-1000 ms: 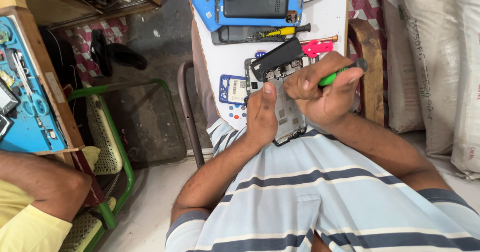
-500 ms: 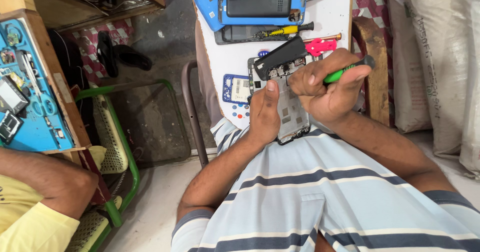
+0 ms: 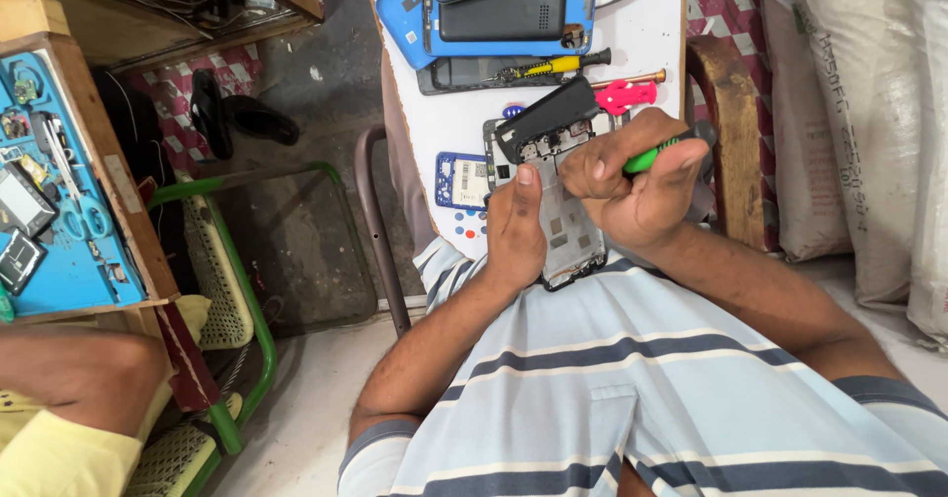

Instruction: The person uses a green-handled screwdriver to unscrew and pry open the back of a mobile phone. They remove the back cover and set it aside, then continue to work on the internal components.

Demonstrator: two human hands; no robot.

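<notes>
**Both hands on an opened phone**

The left hand [image 3: 515, 223] grips the opened phone [image 3: 563, 216] along its left edge, thumb laid up the side, fingers hidden behind it. The phone stands tilted between the two hands, its bare inner frame and board facing the camera, its lower end just above the striped shirt [image 3: 632, 398]. A black cover piece [image 3: 545, 114] juts from the phone's top end, just above the left thumb tip.

The right hand [image 3: 642, 186] is closed round a green-handled screwdriver [image 3: 652, 155], the handle showing between thumb and fingers; the tip is hidden behind the fingers at the phone's upper right edge. This hand touches the phone's right side.

Beyond both hands lies a white board [image 3: 652, 33] serving as bench. Just past the right knuckles lies a pink tool [image 3: 624, 94]. Further out lies a yellow-handled screwdriver [image 3: 553, 66] on a dark phone [image 3: 464, 75], then a black phone [image 3: 502, 10] resting on a blue cover [image 3: 410, 13]. To the left of the left hand, near it, lies a small blue part [image 3: 462, 180] with a few coloured dots below it.

Well away to the left of the left hand stand a green chair [image 3: 232, 290] and a blue tray [image 3: 69, 250] of tools, with another person's knee [image 3: 89, 374] below it. To the right of the right hand, white sacks [image 3: 849, 112] stand beside a wooden chair back [image 3: 731, 142].
</notes>
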